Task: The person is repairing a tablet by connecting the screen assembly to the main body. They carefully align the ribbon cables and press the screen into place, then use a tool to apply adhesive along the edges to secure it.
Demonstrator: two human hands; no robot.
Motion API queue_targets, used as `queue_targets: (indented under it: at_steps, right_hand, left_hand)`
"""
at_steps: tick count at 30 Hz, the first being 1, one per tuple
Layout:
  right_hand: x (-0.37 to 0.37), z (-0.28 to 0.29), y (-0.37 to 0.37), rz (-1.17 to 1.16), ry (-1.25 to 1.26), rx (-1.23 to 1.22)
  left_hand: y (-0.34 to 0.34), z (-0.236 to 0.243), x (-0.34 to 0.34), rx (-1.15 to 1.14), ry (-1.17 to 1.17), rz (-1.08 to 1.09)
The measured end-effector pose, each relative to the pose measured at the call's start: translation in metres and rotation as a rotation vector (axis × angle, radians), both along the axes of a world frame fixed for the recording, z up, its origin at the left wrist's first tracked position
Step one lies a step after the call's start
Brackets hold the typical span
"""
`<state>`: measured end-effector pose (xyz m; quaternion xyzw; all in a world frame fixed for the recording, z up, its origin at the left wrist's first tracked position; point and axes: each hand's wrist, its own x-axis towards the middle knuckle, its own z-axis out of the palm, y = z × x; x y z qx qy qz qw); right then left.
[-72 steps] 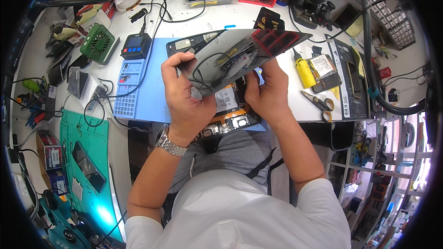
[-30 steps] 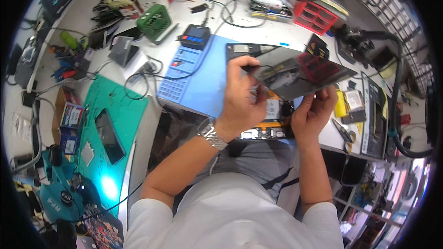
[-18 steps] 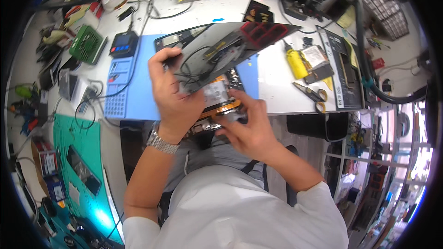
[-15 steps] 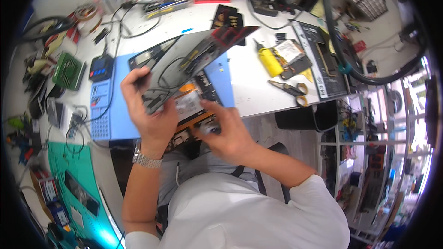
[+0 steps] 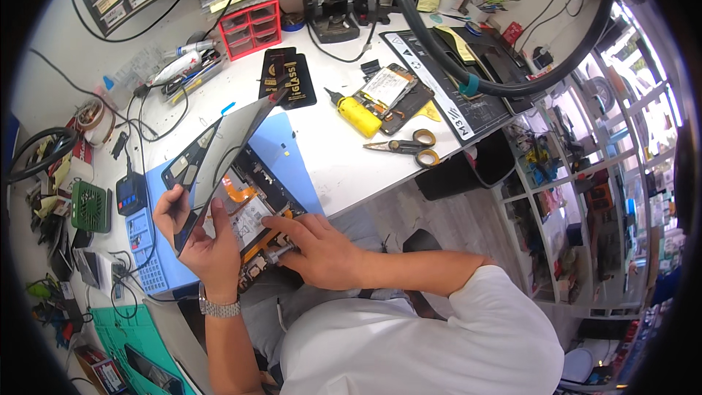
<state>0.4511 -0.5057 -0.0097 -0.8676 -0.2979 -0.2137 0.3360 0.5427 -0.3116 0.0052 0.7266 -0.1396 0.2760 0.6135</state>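
Observation:
My left hand [image 5: 210, 249] grips a dark, glossy screen panel [image 5: 238, 139], raised at a slant over an opened tablet-sized device. The device's dark frame [image 5: 270, 183] shows a silver, labelled battery [image 5: 248, 219] and orange flex cables. My right hand [image 5: 325, 256] lies at the device's lower right, index finger reaching onto the battery's edge, other fingers curled near a small silvery piece [image 5: 278, 252] that I cannot make out. A second dark housing [image 5: 179, 164] is partly hidden behind the panel, on a blue mat [image 5: 296, 175].
Scissors [image 5: 417, 146], a yellow bottle [image 5: 358, 117] and another opened device [image 5: 395, 95] lie rightward. Black cards [image 5: 300, 80], a red drawer unit [image 5: 248, 29], a microscope stand [image 5: 333, 18] and a thick black hose [image 5: 512, 88] are behind. A green fan [image 5: 91, 205] stands left; a bin [image 5: 446, 179] is below.
My right hand has dropped from the panel to the device's lower right. The panel and device appear further left and lower as the view has swung rightward. My left hand still grips the panel.

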Motion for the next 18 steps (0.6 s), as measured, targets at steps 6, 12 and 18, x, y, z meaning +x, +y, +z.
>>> queue_targets:
  at_steps: [6,12,18]
  right_hand:
    - [-0.006,0.018,-0.014,-0.103,0.01,0.176]
    - [0.012,0.046,-0.062,-0.38,-0.043,0.14]
    - [0.032,0.04,-0.091,-0.561,0.026,0.218]
  left_hand:
    - [0.006,-0.004,-0.001,0.031,0.017,-0.009]
    - [0.008,0.001,-0.006,0.076,-0.047,0.006]
    - [0.014,0.012,-0.01,0.212,-0.039,-0.046]
